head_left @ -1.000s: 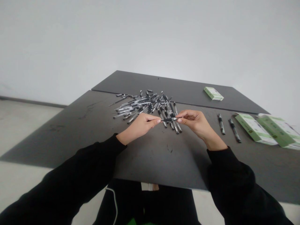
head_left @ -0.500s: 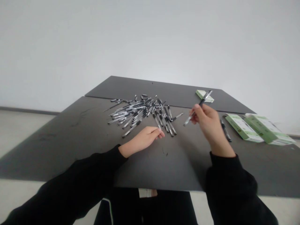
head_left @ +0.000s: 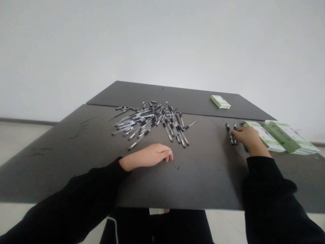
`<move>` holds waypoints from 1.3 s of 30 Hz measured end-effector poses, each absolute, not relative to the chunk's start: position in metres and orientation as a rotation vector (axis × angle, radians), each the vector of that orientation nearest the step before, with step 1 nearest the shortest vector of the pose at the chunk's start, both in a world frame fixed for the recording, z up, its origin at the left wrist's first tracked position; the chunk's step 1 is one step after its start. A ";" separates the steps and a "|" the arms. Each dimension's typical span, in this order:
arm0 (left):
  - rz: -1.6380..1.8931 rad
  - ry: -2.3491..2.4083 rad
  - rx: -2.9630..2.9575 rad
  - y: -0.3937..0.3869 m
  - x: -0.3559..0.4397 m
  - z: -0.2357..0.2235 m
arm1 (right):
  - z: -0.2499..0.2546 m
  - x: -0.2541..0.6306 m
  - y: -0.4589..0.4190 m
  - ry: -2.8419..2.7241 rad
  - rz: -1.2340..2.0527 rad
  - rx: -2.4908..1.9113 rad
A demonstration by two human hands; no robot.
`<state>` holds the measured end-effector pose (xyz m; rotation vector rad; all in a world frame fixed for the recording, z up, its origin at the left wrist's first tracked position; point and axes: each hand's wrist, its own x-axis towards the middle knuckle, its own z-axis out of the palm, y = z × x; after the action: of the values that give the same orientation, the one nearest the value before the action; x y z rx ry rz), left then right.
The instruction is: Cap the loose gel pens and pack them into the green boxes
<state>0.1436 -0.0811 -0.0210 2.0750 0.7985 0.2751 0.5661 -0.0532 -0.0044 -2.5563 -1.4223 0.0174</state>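
A heap of clear-barrelled gel pens with black grips [head_left: 144, 122] spreads over the middle of the dark table [head_left: 76, 156]. My left hand [head_left: 152, 155] lies on the table just in front of the heap, fingers curled in and nothing visible in them. At the right, my right hand [head_left: 248, 138] pinches a gel pen [head_left: 230, 134] down at the table surface. A second pen [head_left: 235, 139] lies close beside it, partly behind the fingers. The tip of another dark pen shows below the hand, mostly covered.
Two green-and-white boxes, one nearer the hand [head_left: 264, 136] and one farther right [head_left: 284, 139], lie beside my right hand. A third green-and-white box [head_left: 220, 102] is on the rear table section. A seam crosses the table behind the heap.
My right hand has moved right and down, bringing the pen from the air to the table near the boxes. My left hand has drawn slightly back from the heap.
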 end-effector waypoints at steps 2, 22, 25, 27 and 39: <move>0.287 0.794 2.084 -0.082 0.143 -0.021 | -0.007 0.568 -0.051 -1.449 0.036 -2.537; 0.292 0.767 2.132 -0.079 0.142 -0.021 | -0.037 0.472 -0.008 -2.237 -0.180 -1.603; 0.306 0.763 2.139 -0.078 0.140 -0.020 | -0.047 0.454 -0.001 -2.335 -0.135 -1.662; 0.318 0.775 2.134 -0.078 0.140 -0.019 | -0.051 0.455 -0.005 -2.326 -0.125 -1.713; 0.944 0.787 1.728 -0.078 0.142 -0.012 | -0.007 0.413 -0.067 -1.618 0.696 -1.315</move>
<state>0.1415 -0.0780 -0.0123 1.7284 0.7874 0.9443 0.4127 -0.0666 -0.0072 -1.3152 -1.6180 0.6961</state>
